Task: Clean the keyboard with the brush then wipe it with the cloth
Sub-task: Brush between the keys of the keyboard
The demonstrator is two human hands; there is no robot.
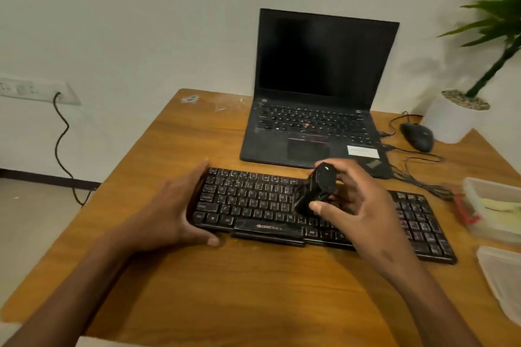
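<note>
A black keyboard (253,200) lies across the middle of the wooden table (253,284). My left hand (174,211) grips its left end, fingers along the far edge and thumb at the near edge. My right hand (363,205) holds a black brush (315,189) upright over the keyboard's middle, its lower end down on the keys. A yellowish cloth (499,205) lies inside a clear plastic box (479,189) at the right edge of the table.
An open black laptop (313,127) stands behind the keyboard. A black mouse (417,136) and cables lie to its right, beside a white potted plant (454,118). A clear lid (504,282) rests at the near right. A wall socket (36,90) with a cord is at left.
</note>
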